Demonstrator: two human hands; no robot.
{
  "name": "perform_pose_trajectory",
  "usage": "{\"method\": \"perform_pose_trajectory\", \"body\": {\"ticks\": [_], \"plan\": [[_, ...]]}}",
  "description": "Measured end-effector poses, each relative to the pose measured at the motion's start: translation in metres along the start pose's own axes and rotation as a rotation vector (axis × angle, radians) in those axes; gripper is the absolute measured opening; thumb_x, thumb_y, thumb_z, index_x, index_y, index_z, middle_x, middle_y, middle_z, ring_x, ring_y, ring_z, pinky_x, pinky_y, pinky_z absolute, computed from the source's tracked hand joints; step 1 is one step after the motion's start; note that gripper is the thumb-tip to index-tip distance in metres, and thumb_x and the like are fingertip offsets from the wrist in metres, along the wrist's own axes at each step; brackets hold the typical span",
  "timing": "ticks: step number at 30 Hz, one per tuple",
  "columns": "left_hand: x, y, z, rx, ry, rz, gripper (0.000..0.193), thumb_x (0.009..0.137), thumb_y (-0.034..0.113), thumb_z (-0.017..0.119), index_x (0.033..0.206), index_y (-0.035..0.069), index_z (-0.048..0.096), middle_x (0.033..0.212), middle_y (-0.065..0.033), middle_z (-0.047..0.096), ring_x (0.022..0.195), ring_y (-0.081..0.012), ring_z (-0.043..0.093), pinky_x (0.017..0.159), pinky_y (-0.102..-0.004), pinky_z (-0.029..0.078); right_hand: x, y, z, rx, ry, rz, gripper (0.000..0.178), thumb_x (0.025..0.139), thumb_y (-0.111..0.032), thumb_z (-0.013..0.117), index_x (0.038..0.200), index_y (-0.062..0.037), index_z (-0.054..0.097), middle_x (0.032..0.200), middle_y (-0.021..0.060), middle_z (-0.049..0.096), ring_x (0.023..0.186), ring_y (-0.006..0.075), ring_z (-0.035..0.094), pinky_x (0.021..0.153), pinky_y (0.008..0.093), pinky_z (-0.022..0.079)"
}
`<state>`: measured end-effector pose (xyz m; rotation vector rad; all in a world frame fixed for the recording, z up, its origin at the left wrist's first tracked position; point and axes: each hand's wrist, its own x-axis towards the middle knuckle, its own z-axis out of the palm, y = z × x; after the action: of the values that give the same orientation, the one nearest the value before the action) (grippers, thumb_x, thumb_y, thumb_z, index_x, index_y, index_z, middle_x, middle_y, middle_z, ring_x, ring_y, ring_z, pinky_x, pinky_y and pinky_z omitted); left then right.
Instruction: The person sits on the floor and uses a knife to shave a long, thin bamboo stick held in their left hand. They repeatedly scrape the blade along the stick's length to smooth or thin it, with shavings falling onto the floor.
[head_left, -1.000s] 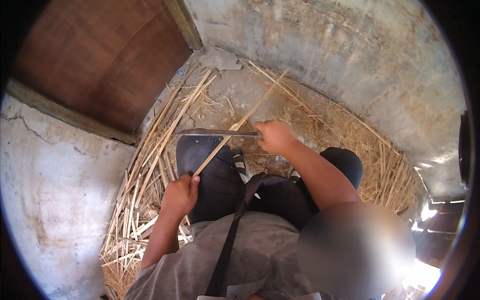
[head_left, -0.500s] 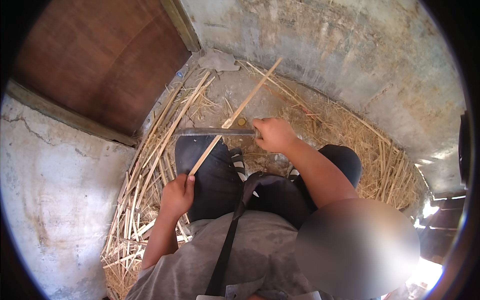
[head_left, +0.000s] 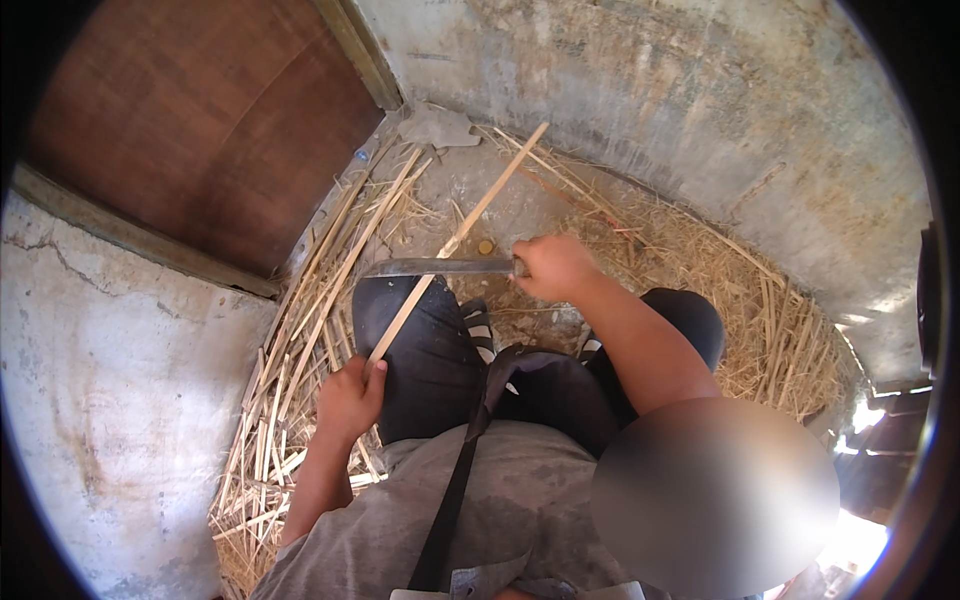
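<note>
The long pale cane strip is lying diagonally across the person's left knee, its far end pointing toward the grey concrete wall. The left hand is gripping the strip's near end, fingers clamped around it. The right hand is holding a flat metal blade by its handle, fingers wrapped tight on it; the blade is lying horizontally and crossing the strip just above the knee. Split cane strips and straw are covering the floor around the legs. A brown wooden door is standing at the upper left.
</note>
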<state>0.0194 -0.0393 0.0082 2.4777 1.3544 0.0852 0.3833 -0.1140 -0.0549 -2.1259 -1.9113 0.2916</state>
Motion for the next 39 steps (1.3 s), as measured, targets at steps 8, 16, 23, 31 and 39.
{"method": "perform_pose_trajectory", "body": {"ticks": [8, 16, 23, 31, 39], "plan": [[0.008, -0.003, 0.016, 0.013, 0.046, 0.056, 0.036, 0.103, 0.036, 0.054, 0.089, 0.004, 0.058, 0.073, -0.0271, 0.066, 0.072, -0.0499, 0.066, 0.065, -0.0590, 0.050, 0.008, 0.004, 0.016, 0.080, -0.053, 0.160, 0.034, 0.083, -0.029, 0.071, 0.111, -0.0091, 0.067, 0.096, 0.0172, 0.073, 0.094, 0.0367, 0.071, 0.081, 0.0510, 0.057], [0.010, -0.003, 0.015, 0.034, 0.031, 0.042, 0.035, 0.104, 0.036, 0.053, 0.090, 0.004, 0.057, 0.073, -0.0280, 0.066, 0.073, -0.0509, 0.065, 0.065, -0.0592, 0.049, 0.006, -0.028, 0.001, 0.021, -0.141, 0.028, 0.030, 0.082, -0.024, 0.070, 0.109, -0.0099, 0.068, 0.096, 0.0157, 0.073, 0.094, 0.0368, 0.071, 0.079, 0.0503, 0.058], [0.008, -0.004, 0.014, -0.003, 0.013, 0.092, 0.031, 0.104, 0.032, 0.054, 0.090, 0.004, 0.057, 0.074, -0.0283, 0.065, 0.074, -0.0509, 0.064, 0.066, -0.0590, 0.049, 0.013, 0.009, 0.016, 0.004, -0.138, 0.114, 0.031, 0.083, -0.024, 0.068, 0.111, -0.0104, 0.068, 0.098, 0.0163, 0.074, 0.095, 0.0362, 0.072, 0.079, 0.0500, 0.058], [0.010, -0.011, 0.017, -0.020, 0.020, 0.094, 0.028, 0.103, 0.030, 0.057, 0.091, 0.005, 0.057, 0.071, -0.0262, 0.065, 0.072, -0.0503, 0.064, 0.064, -0.0578, 0.049, 0.004, -0.040, 0.000, 0.029, -0.133, 0.008, 0.030, 0.082, -0.022, 0.068, 0.110, -0.0096, 0.068, 0.096, 0.0173, 0.073, 0.092, 0.0376, 0.072, 0.079, 0.0508, 0.058], [0.013, -0.007, 0.015, -0.032, 0.030, 0.128, 0.031, 0.103, 0.032, 0.056, 0.089, 0.004, 0.055, 0.071, -0.0260, 0.064, 0.070, -0.0495, 0.064, 0.061, -0.0560, 0.048, 0.008, 0.006, 0.017, 0.008, -0.063, 0.183, 0.032, 0.082, -0.024, 0.068, 0.111, -0.0106, 0.068, 0.096, 0.0174, 0.073, 0.091, 0.0365, 0.072, 0.078, 0.0506, 0.058]]}}
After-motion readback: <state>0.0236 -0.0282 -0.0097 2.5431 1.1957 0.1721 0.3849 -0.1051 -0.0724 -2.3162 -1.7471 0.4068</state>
